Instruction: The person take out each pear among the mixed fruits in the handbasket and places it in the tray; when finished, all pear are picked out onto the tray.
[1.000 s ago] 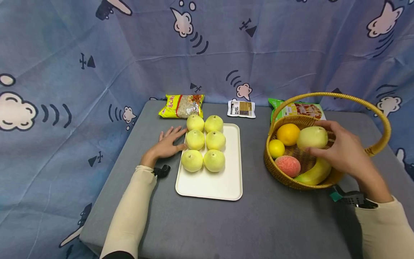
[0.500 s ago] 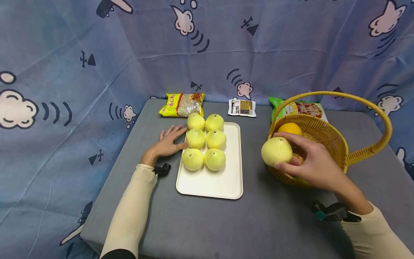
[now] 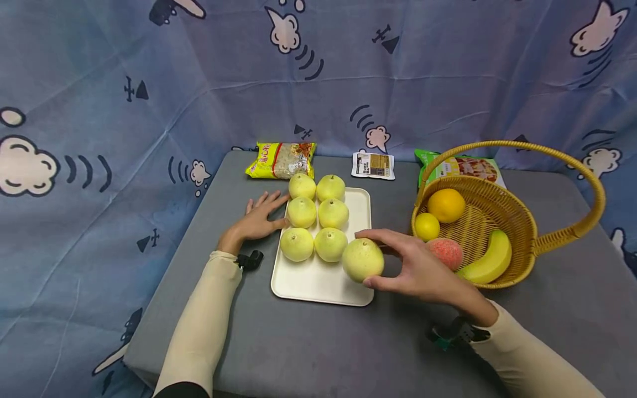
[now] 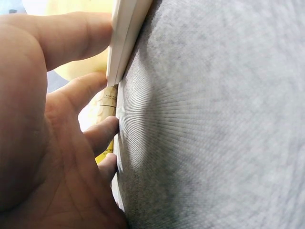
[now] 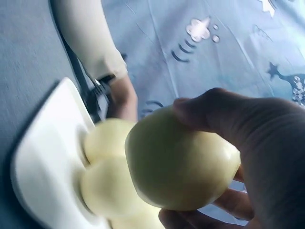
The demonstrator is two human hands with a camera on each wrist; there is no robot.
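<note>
My right hand [image 3: 423, 268] holds a round yellow-green fruit [image 3: 363, 260] between thumb and fingers, over the right edge of a white tray [image 3: 318, 287]. In the right wrist view this smooth, pale fruit [image 5: 176, 160] tapers towards one end; I cannot tell its exact kind. Several matching fruits [image 3: 330, 245] stand on the tray in two columns, filling its left and back part. My left hand [image 3: 256, 222] lies with spread fingers at the tray's left side. Its thumb touches the tray edge [image 4: 125, 38] in the left wrist view.
On the right stands a wicker basket [image 3: 522, 226] with a tall handle, holding an orange [image 3: 446, 205], a lemon [image 3: 427, 226], a peach [image 3: 446, 252] and a banana [image 3: 490, 260]. Along the back lie a yellow packet [image 3: 283, 160], a small white packet [image 3: 373, 166] and a green packet [image 3: 470, 168].
My right hand has lifted the yellow-green fruit out of the basket and carried it left to the tray's right edge. The left hand has stayed in place.
</note>
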